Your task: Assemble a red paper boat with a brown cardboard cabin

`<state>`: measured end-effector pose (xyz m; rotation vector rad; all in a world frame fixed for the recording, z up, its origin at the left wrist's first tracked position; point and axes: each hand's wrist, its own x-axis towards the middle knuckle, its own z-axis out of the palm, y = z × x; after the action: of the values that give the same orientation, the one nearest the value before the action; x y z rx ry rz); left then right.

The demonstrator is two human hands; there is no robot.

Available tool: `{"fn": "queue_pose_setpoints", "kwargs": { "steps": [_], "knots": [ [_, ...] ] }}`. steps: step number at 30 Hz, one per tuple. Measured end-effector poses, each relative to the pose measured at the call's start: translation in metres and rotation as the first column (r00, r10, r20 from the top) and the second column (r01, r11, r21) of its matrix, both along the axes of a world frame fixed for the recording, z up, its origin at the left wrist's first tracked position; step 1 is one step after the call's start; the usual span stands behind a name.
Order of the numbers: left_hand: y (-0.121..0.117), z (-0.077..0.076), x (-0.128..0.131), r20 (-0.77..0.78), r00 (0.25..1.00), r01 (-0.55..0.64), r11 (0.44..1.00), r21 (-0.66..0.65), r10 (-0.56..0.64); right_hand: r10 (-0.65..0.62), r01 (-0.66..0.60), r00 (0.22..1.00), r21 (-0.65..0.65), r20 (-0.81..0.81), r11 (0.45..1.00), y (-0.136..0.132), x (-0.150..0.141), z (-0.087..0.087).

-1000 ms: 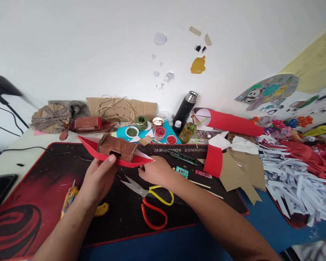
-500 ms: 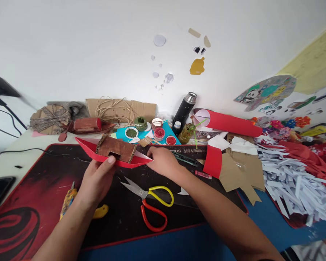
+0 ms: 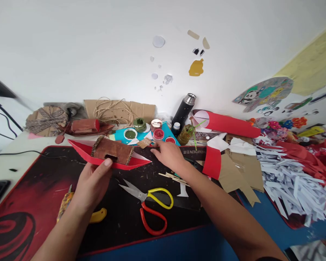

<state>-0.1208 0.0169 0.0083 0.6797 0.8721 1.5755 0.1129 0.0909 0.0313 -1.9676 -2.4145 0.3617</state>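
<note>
A red paper boat (image 3: 125, 166) with a brown painted cardboard cabin (image 3: 114, 150) is in my left hand (image 3: 95, 181), the thumb pressed on its near side below a small window. My right hand (image 3: 168, 154) is apart from the boat, beyond its right tip, near the paint jars. Its fingers are bent together by a small piece of cardboard (image 3: 144, 143); whatever they pinch is hidden. Scissors (image 3: 141, 195) with one yellow and one red handle lie open on the black mat below the boat. Thin wooden sticks (image 3: 171, 176) lie under my right forearm.
Along the wall stand a brown model boat (image 3: 84, 125), a green paint jar (image 3: 139, 124), a red paint jar (image 3: 158, 134), a black flask (image 3: 184, 108) and a red paper roll (image 3: 233, 125). Cut cardboard (image 3: 244, 170) and a heap of white paper strips (image 3: 296, 185) lie right.
My right hand has moved from the boat's right tip back toward the paint jars. The wooden sticks now show below it. My left hand still holds the boat, slightly lower and further left.
</note>
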Motion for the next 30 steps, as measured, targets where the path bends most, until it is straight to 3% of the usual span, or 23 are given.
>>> {"fn": "queue_pose_setpoints", "kwargs": {
  "steps": [7, 13, 20, 23, 26, 30],
  "knots": [
    [0.005, 0.007, -0.004, 0.015, 0.998, -0.065, 0.998, 0.027, 0.065, 0.147, -0.147, 0.989, 0.031, 0.011, 0.989, 0.009, -0.019, -0.003],
    [0.008, 0.01, -0.006, 0.008, 0.995, -0.1, 0.994, 0.032, 0.1, 0.188, -0.189, 0.981, 0.007, 0.045, 0.982, 0.023, -0.036, -0.012],
    [0.006, 0.013, -0.007, -0.012, 0.993, -0.114, 0.993, 0.012, 0.114, 0.171, -0.172, 0.985, 0.064, 0.016, 0.983, 0.028, -0.033, -0.015],
    [0.006, 0.014, -0.007, -0.007, 0.993, -0.118, 0.993, 0.009, 0.118, 0.128, -0.104, 0.982, 0.169, -0.138, 0.98, 0.03, -0.023, -0.014],
    [0.008, 0.015, -0.008, 0.002, 0.994, -0.105, 0.994, 0.016, 0.105, 0.058, 0.07, 0.864, 0.235, -0.5, 0.97, 0.031, -0.011, -0.015],
    [0.008, 0.015, -0.009, 0.01, 0.995, -0.103, 0.995, 0.003, 0.103, -0.12, 0.213, 0.548, -0.001, -0.828, 0.977, 0.027, 0.002, -0.018]
  ]
}}
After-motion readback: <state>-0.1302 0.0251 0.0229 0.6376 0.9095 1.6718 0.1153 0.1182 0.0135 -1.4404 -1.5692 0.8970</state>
